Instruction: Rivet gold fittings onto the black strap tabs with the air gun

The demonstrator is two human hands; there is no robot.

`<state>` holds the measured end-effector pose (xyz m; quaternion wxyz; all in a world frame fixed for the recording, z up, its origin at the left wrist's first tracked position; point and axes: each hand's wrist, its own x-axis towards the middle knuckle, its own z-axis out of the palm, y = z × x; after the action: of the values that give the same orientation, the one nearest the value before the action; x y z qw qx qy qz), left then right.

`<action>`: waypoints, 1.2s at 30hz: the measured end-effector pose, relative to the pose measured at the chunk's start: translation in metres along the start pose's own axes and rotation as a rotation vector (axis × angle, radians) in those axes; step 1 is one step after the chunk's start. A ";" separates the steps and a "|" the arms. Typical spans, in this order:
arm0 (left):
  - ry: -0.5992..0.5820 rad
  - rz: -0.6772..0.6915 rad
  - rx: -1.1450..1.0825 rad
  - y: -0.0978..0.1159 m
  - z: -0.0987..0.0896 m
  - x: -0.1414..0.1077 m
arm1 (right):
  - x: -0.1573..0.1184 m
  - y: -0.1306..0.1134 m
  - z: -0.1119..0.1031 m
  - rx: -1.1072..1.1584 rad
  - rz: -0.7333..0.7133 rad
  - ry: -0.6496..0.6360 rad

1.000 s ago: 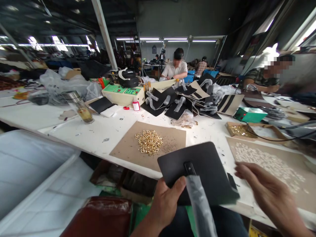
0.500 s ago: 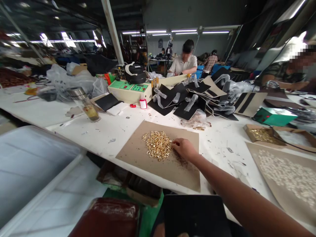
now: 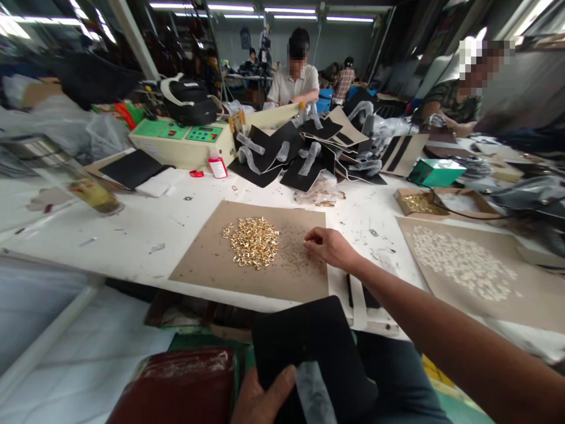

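A black panel (image 3: 309,341) with a clear plastic strip (image 3: 314,391) on it is held low, near my lap, by my left hand (image 3: 265,394), whose thumb lies on its face. Over the right side of a brown board (image 3: 198,265), my right hand (image 3: 324,244) has its fingertips pinched together; whatever is between them is too small to make out. Gold metal pieces (image 3: 255,242) form a pile on the board, left of my right hand. Small dark bits (image 3: 295,244) are scattered between the pile and my fingers.
Behind the board lie stacked black panels (image 3: 304,165), a red-and-white bottle (image 3: 217,165) and a cream machine (image 3: 185,144). A glass flask (image 3: 95,191) is at left. To the right are a green box (image 3: 436,172), a cardboard tray (image 3: 479,206) and pale pieces (image 3: 463,265). Several people sit beyond.
The view has turned right and down. My right hand has moved away from the gold pile toward the board's right edge. My left hand has raised the black panel further into view.
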<state>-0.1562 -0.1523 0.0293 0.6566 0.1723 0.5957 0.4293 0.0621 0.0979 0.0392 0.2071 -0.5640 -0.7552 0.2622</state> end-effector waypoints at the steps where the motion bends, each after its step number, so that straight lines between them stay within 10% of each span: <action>1: 0.012 -0.010 -0.047 0.003 0.003 -0.001 | -0.016 0.010 -0.012 0.021 0.019 0.031; 6: 0.006 -0.077 -0.236 0.013 0.027 -0.005 | -0.093 0.056 -0.049 0.003 -0.003 0.183; 14: 0.004 -0.085 -0.202 0.011 0.058 -0.022 | -0.146 0.078 -0.044 -0.070 -0.106 0.155; 24: 0.007 -0.078 -0.165 -0.003 0.073 -0.031 | -0.154 0.079 -0.055 -0.058 -0.062 0.095; 36: 0.072 -0.090 0.031 -0.017 0.045 -0.011 | -0.148 0.081 -0.057 -0.035 0.073 0.097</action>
<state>-0.1076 -0.1577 0.0342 0.6508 0.1399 0.6327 0.3958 0.1983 -0.0161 0.0300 0.2239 -0.6066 -0.7277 0.2287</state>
